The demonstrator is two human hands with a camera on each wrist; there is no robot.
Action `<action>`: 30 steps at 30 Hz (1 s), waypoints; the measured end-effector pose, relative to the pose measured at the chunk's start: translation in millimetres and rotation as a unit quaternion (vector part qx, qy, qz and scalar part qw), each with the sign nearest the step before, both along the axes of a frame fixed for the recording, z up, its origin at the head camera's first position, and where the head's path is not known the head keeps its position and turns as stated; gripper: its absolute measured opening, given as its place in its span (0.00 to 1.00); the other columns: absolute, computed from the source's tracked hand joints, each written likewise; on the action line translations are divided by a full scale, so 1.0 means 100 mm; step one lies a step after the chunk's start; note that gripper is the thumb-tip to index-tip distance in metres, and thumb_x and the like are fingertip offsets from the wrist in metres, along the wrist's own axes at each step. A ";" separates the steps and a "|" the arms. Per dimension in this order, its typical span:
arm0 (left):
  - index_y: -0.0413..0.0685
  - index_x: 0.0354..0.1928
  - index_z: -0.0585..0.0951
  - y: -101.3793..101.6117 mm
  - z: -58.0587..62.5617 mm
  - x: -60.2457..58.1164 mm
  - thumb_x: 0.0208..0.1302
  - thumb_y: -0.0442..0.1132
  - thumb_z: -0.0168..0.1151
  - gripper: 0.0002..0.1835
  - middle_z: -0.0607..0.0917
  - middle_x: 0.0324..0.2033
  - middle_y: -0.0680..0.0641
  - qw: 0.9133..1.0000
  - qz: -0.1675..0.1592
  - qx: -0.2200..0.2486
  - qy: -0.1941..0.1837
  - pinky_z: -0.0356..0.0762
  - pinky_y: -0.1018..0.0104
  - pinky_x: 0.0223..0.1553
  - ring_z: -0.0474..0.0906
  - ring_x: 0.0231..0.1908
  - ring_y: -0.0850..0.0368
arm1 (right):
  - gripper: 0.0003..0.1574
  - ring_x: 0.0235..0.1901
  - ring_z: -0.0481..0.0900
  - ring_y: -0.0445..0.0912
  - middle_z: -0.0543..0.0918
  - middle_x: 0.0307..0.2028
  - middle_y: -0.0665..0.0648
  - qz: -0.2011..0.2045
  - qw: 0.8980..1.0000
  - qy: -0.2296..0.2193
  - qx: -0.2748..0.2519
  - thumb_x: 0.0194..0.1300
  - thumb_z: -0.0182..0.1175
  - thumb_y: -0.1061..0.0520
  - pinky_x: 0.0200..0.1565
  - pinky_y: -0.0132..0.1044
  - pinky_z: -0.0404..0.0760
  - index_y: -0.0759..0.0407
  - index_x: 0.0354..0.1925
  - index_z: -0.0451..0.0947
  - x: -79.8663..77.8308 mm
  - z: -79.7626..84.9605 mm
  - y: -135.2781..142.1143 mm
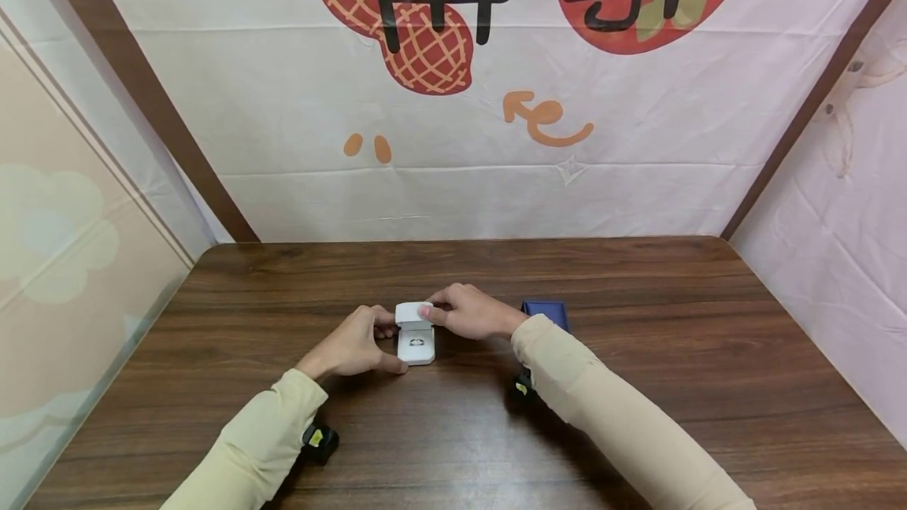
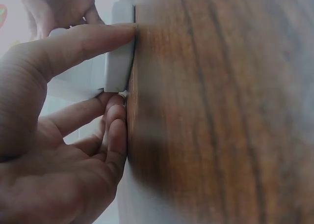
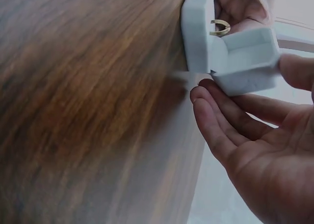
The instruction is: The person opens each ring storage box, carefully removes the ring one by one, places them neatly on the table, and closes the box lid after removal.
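Note:
A white ring box [image 1: 416, 356] stands on the table with its lid [image 1: 409, 314] raised. Inside it sits a gold-coloured ring [image 3: 223, 27], upright in the white insert. My left hand [image 1: 353, 345] holds the base from the left, thumb [image 2: 105, 37] along the front edge and the other fingers bent round toward the back. From the right, my right hand [image 1: 476, 312] pinches the lid, its thumb on the lid's front edge and the fingers behind it.
A dark blue box [image 1: 547, 311] lies behind my right wrist, partly hidden by the sleeve. The wooden table [image 1: 453, 431] ends at a white printed curtain [image 1: 496, 195] at the back, with more cloth at both sides.

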State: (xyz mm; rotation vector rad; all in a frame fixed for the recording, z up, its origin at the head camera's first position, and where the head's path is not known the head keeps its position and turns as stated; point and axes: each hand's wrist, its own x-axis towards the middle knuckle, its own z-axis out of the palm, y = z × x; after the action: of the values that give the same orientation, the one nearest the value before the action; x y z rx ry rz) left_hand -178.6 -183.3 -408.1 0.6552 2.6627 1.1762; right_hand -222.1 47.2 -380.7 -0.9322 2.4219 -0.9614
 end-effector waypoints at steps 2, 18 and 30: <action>0.38 0.42 0.85 0.00 0.00 -0.01 0.40 0.37 0.84 0.24 0.81 0.36 0.47 1.000 0.001 0.002 -0.008 0.75 0.58 0.44 0.75 0.39 0.53 | 0.25 0.47 0.81 0.42 0.86 0.49 0.55 -0.007 1.000 -0.002 -0.003 0.81 0.49 0.47 0.53 0.40 0.78 0.63 0.59 0.81 -0.01 -0.03 0.00; 0.35 0.41 0.84 0.00 0.03 -0.01 0.40 0.36 0.84 0.25 0.81 0.36 0.45 1.000 -0.001 0.005 -0.021 0.75 0.59 0.43 0.75 0.39 0.52 | 0.30 0.43 0.84 0.42 0.87 0.45 0.52 -0.096 0.991 0.060 -0.076 0.75 0.59 0.43 0.48 0.36 0.81 0.66 0.59 0.80 0.15 0.00 0.11; 0.34 0.43 0.84 -0.01 0.04 -0.01 0.41 0.36 0.84 0.25 0.81 0.37 0.45 1.000 0.001 0.007 -0.023 0.75 0.59 0.43 0.75 0.39 0.52 | 0.08 0.31 0.84 0.37 0.90 0.34 0.49 -0.120 0.981 0.102 -0.113 0.63 0.72 0.59 0.33 0.31 0.81 0.60 0.41 0.90 0.37 -0.01 0.17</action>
State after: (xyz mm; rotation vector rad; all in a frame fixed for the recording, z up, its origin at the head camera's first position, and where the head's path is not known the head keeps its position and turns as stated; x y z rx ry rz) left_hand -179.8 -184.1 -404.2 0.6198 2.6203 1.1961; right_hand -185.6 63.9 -381.8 -0.8618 2.6867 -1.3067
